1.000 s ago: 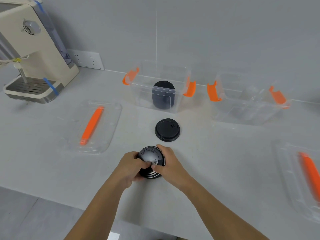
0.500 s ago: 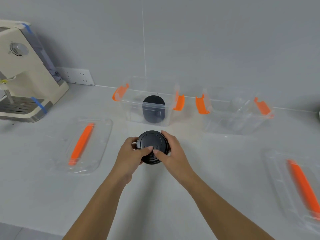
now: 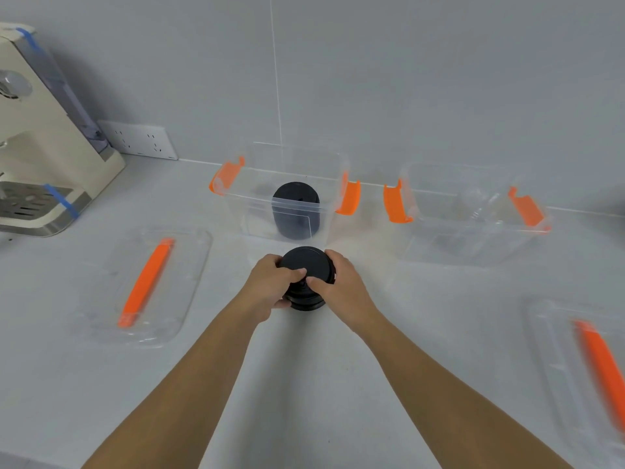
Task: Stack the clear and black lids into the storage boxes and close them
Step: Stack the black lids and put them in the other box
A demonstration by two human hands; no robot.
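Note:
A short stack of black lids is gripped from both sides, my left hand on its left and my right hand on its right, just in front of the left storage box. That clear box has orange latches and holds a taller stack of black lids. The right storage box, also clear with orange latches, holds clear lids that are hard to make out. Whether the held stack touches the counter is hidden by my hands.
A clear box cover with an orange handle lies flat at the left. Another such cover lies at the right edge. A cream coffee machine stands at the far left by a wall socket.
My hands have carried the black lids forward toward the left box. The single black lid that lay on the counter is now out of sight, apparently on top of the held stack.

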